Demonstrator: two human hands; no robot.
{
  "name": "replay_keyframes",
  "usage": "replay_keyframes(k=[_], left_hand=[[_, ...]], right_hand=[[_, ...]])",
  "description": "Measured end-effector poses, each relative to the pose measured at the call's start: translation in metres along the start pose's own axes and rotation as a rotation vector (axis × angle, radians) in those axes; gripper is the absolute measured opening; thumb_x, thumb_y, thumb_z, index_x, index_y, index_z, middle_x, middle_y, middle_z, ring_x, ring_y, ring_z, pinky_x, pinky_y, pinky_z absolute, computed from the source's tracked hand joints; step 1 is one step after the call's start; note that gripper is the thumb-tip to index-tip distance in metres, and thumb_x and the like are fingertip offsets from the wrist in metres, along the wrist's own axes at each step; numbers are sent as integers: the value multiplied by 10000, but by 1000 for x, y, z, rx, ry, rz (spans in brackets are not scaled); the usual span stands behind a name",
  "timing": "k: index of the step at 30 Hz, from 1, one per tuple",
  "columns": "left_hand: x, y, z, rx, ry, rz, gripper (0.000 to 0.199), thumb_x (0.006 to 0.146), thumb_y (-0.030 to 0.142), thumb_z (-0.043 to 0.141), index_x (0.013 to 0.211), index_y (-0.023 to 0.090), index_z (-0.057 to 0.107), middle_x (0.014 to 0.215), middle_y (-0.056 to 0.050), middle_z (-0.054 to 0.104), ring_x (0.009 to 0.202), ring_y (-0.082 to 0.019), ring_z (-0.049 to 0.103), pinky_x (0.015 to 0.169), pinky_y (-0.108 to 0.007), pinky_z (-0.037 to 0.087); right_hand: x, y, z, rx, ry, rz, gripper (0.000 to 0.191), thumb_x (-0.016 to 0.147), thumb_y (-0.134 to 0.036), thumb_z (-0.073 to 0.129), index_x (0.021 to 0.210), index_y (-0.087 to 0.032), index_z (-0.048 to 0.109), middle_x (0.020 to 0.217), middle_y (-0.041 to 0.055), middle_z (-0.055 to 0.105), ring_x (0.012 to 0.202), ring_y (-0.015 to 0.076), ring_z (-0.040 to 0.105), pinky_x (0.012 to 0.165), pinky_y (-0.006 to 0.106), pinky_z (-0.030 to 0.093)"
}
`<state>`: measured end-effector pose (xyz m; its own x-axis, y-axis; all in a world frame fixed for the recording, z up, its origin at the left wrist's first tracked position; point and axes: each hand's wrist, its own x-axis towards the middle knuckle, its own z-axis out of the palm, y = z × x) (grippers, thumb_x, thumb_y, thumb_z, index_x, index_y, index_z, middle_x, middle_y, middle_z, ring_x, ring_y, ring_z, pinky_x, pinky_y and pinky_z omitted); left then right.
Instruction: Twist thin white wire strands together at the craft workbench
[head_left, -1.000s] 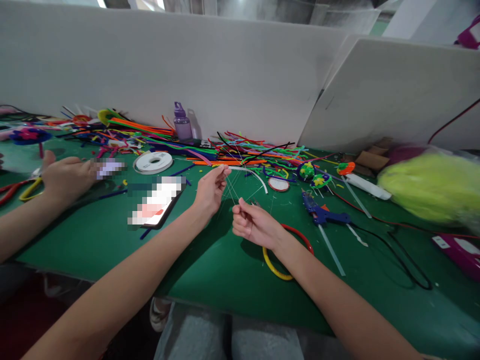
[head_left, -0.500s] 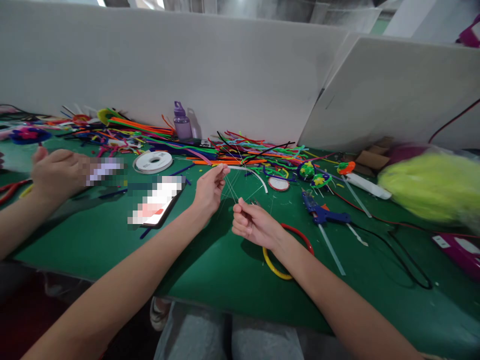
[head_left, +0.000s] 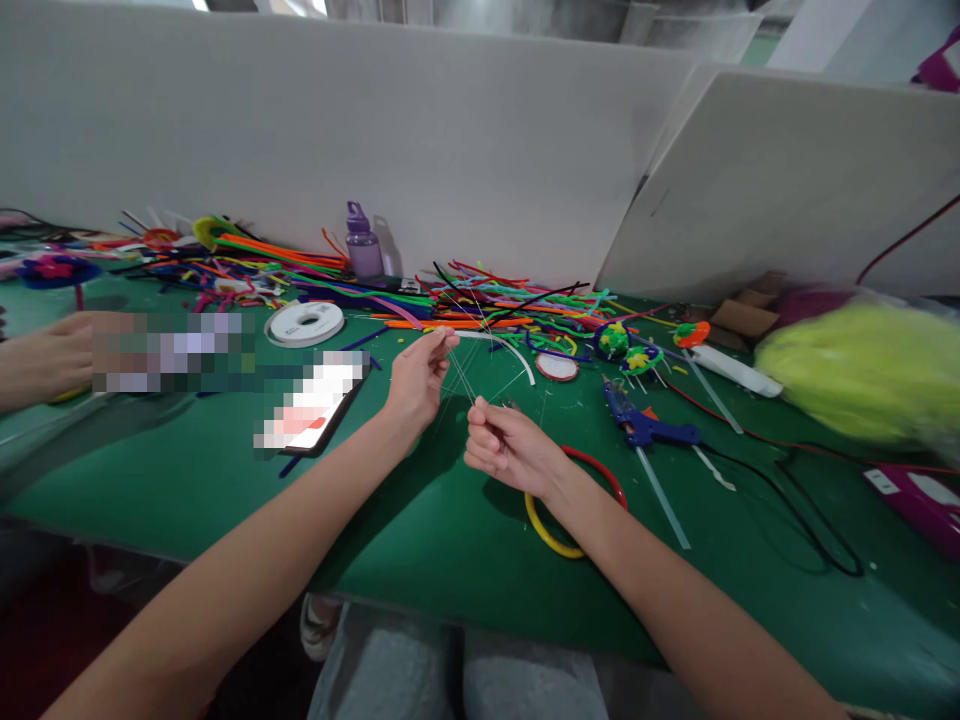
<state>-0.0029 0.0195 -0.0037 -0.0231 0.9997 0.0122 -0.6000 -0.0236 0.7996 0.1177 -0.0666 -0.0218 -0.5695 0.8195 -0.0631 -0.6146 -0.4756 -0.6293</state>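
My left hand [head_left: 416, 385] is raised over the table, thumb and fingertips pinched on fine clear threads [head_left: 463, 380]. Lower and to the right, my right hand [head_left: 508, 448] has its fingers curled in and pinches the same threads, which cross in the gap between the two hands. A narrow white strip [head_left: 517, 355] curves away from behind my left fingertips; whether I grip it too is unclear. Under my right wrist lies a red and yellow ring [head_left: 559, 540], partly covered by the forearm. Beyond the hands is a small white disc with a red rim [head_left: 557, 368].
Colourful pipe cleaners [head_left: 480, 300] are heaped along the back near a purple bottle [head_left: 364, 245]. A white ribbon spool [head_left: 306, 323] and a phone [head_left: 322, 405] lie to the left. On the right are a blue glue gun [head_left: 652, 428] and its cable. A co-worker's hand [head_left: 56, 350] is far left.
My hands and the threads are nearly unmoved. At the far left, the co-worker's hand has dropped and shifted left, and the forearm has drawn back.
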Motion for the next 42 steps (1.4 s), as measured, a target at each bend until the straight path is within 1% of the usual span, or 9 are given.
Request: replay_keyframes(k=[4, 9, 12, 17, 20, 24, 31, 37, 42], left_hand=[[2, 2, -1, -24, 1, -15, 77, 692, 227, 682, 735, 165, 666, 749, -10, 674, 736, -82, 608, 537, -177, 334], [3, 2, -1, -60, -66, -32, 87, 697, 230, 690, 743, 160, 666, 748, -7, 668, 733, -70, 607, 520, -169, 334], [1, 2, 0, -65, -125, -44, 72, 721, 227, 669, 753, 161, 670, 748, -9, 664, 733, -69, 605, 517, -165, 339], [1, 3, 0, -100, -115, -69, 61, 710, 221, 685, 735, 170, 663, 718, 4, 662, 738, -65, 609, 503, -160, 343], [2, 4, 0, -138, -145, -75, 58, 713, 221, 684, 738, 176, 658, 714, 9, 661, 753, -66, 615, 496, -156, 350], [2, 4, 0, -150, -176, -80, 56, 725, 227, 670, 755, 183, 654, 708, 6, 662, 782, -83, 626, 497, -159, 361], [2, 4, 0, -163, -159, -65, 30, 737, 208, 658, 744, 178, 658, 705, 8, 667, 745, -69, 619, 501, -152, 369], [0, 3, 1, -90, -99, -20, 70, 724, 247, 670, 754, 184, 661, 759, -12, 679, 817, -99, 627, 524, -171, 372], [-2, 2, 1, -63, -69, 1, 88, 713, 255, 676, 760, 182, 665, 771, -13, 680, 831, -102, 628, 529, -171, 367]], right_hand=[[0, 3, 0, 24, -22, -41, 268, 931, -290, 416, 736, -148, 530, 475, -54, 491, 364, 59, 389, 439, 210, 265], [-1, 2, 2, 78, -50, 10, 409, 958, -389, 277, 808, -132, 559, 544, -9, 539, 429, 86, 445, 494, 229, 311], [-2, 1, 6, 82, -50, 50, 385, 946, -411, 300, 742, -163, 512, 531, -23, 494, 425, 87, 412, 489, 227, 292], [-4, 1, 10, 119, -65, 69, 372, 937, -414, 329, 650, -186, 393, 479, -59, 356, 402, 82, 331, 470, 225, 248], [-5, 2, 12, 132, -71, 85, 390, 932, -426, 336, 622, -190, 342, 462, -69, 298, 386, 80, 283, 466, 227, 243], [-6, 2, 14, 128, -66, 101, 396, 939, -416, 318, 613, -191, 324, 459, -75, 258, 376, 77, 239, 459, 224, 238], [-6, 4, 15, 124, -47, 3, 363, 931, -379, 381, 626, -186, 348, 481, -80, 225, 398, 71, 189, 456, 212, 227], [-4, 7, 17, 69, 59, -58, 359, 917, -388, 422, 630, -186, 348, 481, -83, 219, 400, 64, 188, 446, 204, 234], [-1, 9, 16, 72, 58, -82, 363, 910, -397, 436, 626, -187, 349, 480, -84, 231, 399, 63, 190, 440, 199, 236]])
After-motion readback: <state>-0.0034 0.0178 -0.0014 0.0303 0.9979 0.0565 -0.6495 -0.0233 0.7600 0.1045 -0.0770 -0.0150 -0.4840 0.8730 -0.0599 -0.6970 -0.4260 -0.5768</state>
